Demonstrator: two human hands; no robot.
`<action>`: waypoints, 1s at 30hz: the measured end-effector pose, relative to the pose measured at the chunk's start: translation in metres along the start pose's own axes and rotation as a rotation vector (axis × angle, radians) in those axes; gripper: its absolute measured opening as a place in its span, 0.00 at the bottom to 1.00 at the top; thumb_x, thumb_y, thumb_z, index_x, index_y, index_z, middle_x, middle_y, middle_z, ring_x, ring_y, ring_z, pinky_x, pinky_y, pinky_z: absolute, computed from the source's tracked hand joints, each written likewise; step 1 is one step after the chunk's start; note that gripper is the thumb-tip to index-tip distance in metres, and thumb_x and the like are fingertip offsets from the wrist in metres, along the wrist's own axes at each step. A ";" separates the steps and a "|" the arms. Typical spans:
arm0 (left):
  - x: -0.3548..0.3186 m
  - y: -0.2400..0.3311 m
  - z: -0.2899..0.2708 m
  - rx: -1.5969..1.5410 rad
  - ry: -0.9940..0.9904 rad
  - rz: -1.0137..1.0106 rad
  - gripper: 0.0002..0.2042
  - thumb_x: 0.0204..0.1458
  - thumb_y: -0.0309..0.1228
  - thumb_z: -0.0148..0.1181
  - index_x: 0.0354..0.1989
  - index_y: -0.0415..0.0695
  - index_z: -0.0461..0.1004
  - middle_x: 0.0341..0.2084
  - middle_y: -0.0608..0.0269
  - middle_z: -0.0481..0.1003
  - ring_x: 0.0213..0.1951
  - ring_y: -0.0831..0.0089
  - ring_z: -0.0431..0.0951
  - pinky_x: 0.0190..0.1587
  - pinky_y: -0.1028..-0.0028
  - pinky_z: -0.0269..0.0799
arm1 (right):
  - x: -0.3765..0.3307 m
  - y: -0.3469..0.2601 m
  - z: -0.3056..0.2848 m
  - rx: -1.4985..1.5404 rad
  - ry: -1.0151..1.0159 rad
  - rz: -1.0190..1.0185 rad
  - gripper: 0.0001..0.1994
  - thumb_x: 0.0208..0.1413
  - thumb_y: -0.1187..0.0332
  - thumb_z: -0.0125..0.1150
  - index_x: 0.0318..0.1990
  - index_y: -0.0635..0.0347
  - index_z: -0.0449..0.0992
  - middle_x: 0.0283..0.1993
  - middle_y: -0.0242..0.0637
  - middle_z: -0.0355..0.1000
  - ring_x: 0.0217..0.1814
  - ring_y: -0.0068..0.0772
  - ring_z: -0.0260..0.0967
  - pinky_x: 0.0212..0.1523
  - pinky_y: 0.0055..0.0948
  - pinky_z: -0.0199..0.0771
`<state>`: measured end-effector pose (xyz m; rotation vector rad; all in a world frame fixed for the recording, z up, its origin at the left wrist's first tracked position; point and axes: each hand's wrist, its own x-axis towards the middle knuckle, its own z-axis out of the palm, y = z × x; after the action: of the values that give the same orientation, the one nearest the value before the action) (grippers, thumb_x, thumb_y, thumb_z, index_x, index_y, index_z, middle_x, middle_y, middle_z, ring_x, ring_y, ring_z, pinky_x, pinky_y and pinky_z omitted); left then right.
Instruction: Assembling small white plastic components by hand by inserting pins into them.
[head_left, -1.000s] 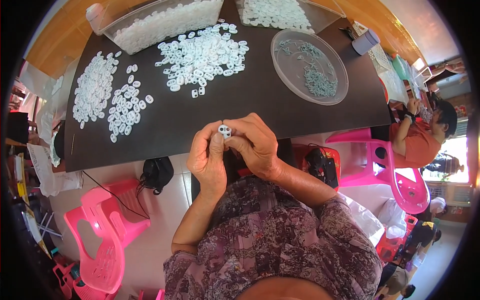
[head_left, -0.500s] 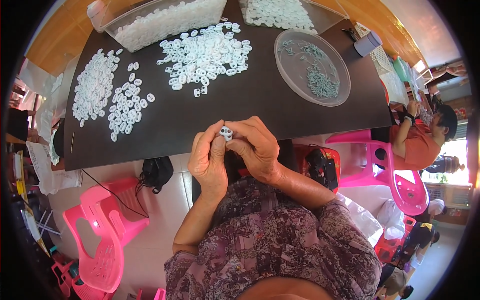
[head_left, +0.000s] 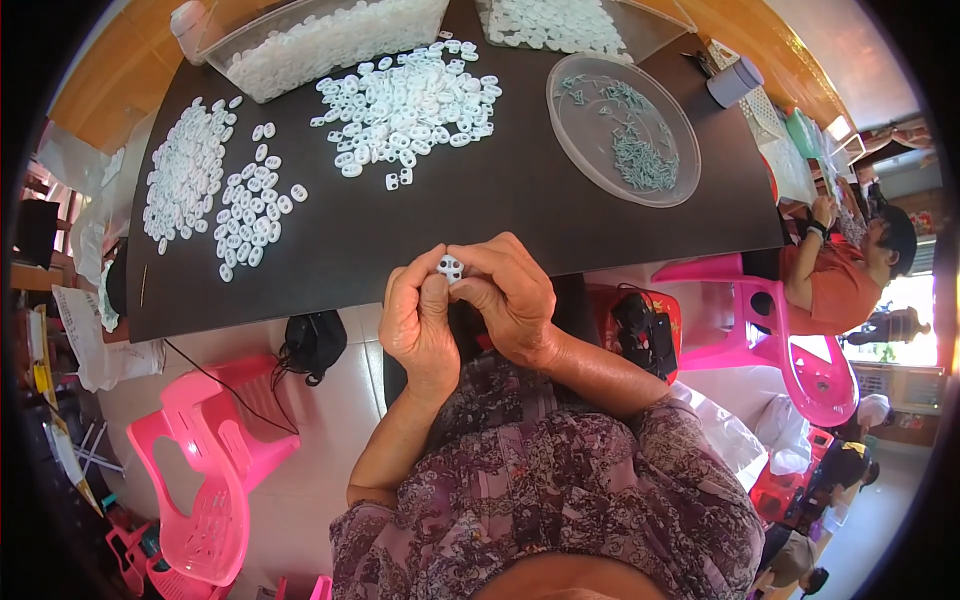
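My left hand (head_left: 418, 322) and my right hand (head_left: 512, 300) meet just over the near edge of the dark table. Between their thumbs and fingers they pinch one small white plastic piece with dark holes (head_left: 450, 267); its lower part is hidden by the thumbs. Beyond my hands lies a big pile of similar white pieces with holes (head_left: 410, 105). To the left are a pile of white oval pieces (head_left: 187, 170) and a looser group of white ovals (head_left: 250, 218). A round clear tray (head_left: 570, 150) at the right holds many small grey-green pieces (head_left: 645, 165).
Two clear bins stand at the far side, a left bin (head_left: 262, 92) and a right bin (head_left: 655, 20), both full of white pieces. A grey-lidded container (head_left: 735, 82) is at the far right. Pink chairs (head_left: 205, 450) flank me. A person in orange (head_left: 830, 270) sits at right.
Both hands keep their pinch on the white piece, which tilts slightly and sits a little lower between the thumbs. The piles look the same.
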<state>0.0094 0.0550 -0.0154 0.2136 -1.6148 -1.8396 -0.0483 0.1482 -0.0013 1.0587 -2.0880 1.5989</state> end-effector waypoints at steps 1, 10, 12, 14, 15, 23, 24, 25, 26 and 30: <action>-0.001 0.001 0.000 0.000 -0.001 -0.001 0.11 0.58 0.26 0.50 0.45 0.33 0.72 0.32 0.67 0.69 0.34 0.82 0.68 0.37 0.83 0.66 | 0.000 0.001 0.000 -0.001 0.001 0.001 0.16 0.42 0.80 0.63 0.43 0.65 0.74 0.32 0.36 0.72 0.29 0.28 0.65 0.29 0.24 0.66; -0.001 0.002 0.001 -0.009 0.009 -0.014 0.11 0.57 0.27 0.51 0.45 0.33 0.72 0.32 0.67 0.69 0.35 0.82 0.68 0.39 0.82 0.66 | -0.003 0.000 0.002 0.033 0.019 0.034 0.16 0.43 0.80 0.63 0.43 0.65 0.73 0.31 0.36 0.72 0.29 0.29 0.65 0.29 0.24 0.66; -0.001 -0.001 0.000 -0.012 0.011 -0.007 0.11 0.57 0.27 0.52 0.44 0.33 0.72 0.32 0.67 0.69 0.35 0.81 0.68 0.40 0.82 0.66 | -0.002 -0.001 0.002 0.010 0.028 0.000 0.16 0.42 0.80 0.63 0.43 0.65 0.73 0.31 0.36 0.72 0.29 0.29 0.65 0.29 0.24 0.66; -0.002 -0.002 0.000 -0.019 0.017 -0.001 0.11 0.57 0.27 0.52 0.44 0.33 0.72 0.32 0.67 0.69 0.35 0.81 0.69 0.40 0.82 0.66 | -0.003 0.001 0.003 0.010 0.029 -0.013 0.16 0.42 0.80 0.63 0.43 0.65 0.73 0.32 0.36 0.72 0.29 0.29 0.65 0.29 0.24 0.66; -0.002 -0.002 0.000 -0.025 0.023 0.005 0.11 0.57 0.27 0.52 0.44 0.33 0.72 0.32 0.67 0.69 0.35 0.81 0.69 0.40 0.82 0.66 | -0.003 0.002 0.003 0.010 0.030 -0.025 0.16 0.42 0.80 0.63 0.43 0.65 0.73 0.32 0.36 0.72 0.29 0.29 0.65 0.29 0.24 0.66; 0.002 0.003 0.001 0.079 0.001 0.054 0.10 0.56 0.26 0.53 0.43 0.33 0.73 0.31 0.67 0.70 0.33 0.81 0.68 0.37 0.82 0.65 | -0.001 -0.002 0.000 0.023 0.013 -0.005 0.16 0.43 0.81 0.62 0.43 0.66 0.73 0.33 0.37 0.72 0.29 0.29 0.65 0.30 0.24 0.66; 0.002 0.004 0.001 0.114 -0.004 0.078 0.10 0.56 0.26 0.53 0.44 0.33 0.73 0.31 0.66 0.70 0.32 0.82 0.68 0.36 0.83 0.65 | -0.001 -0.002 -0.001 0.029 0.001 0.001 0.15 0.44 0.81 0.62 0.43 0.66 0.73 0.34 0.37 0.72 0.29 0.29 0.65 0.30 0.24 0.66; 0.002 0.004 0.001 0.113 -0.005 0.078 0.10 0.56 0.26 0.53 0.44 0.33 0.73 0.31 0.66 0.70 0.32 0.82 0.68 0.36 0.83 0.65 | -0.001 -0.001 -0.002 0.028 0.002 0.002 0.15 0.44 0.81 0.62 0.43 0.66 0.73 0.34 0.37 0.72 0.29 0.29 0.65 0.30 0.24 0.66; 0.001 0.005 0.000 0.115 -0.013 0.060 0.10 0.56 0.25 0.53 0.44 0.33 0.73 0.31 0.66 0.70 0.31 0.82 0.68 0.34 0.83 0.65 | -0.001 0.001 -0.003 0.031 0.006 -0.012 0.14 0.46 0.81 0.60 0.43 0.66 0.73 0.33 0.37 0.72 0.29 0.29 0.65 0.30 0.24 0.66; 0.000 0.003 -0.003 0.187 -0.038 0.084 0.10 0.56 0.25 0.54 0.44 0.34 0.74 0.29 0.66 0.70 0.27 0.82 0.68 0.29 0.83 0.65 | -0.002 -0.001 -0.003 0.076 0.024 0.044 0.10 0.50 0.83 0.55 0.41 0.67 0.74 0.32 0.37 0.70 0.29 0.24 0.64 0.27 0.21 0.65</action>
<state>0.0122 0.0527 -0.0130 0.1905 -1.7959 -1.6402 -0.0469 0.1516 -0.0013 1.0192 -2.0644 1.7156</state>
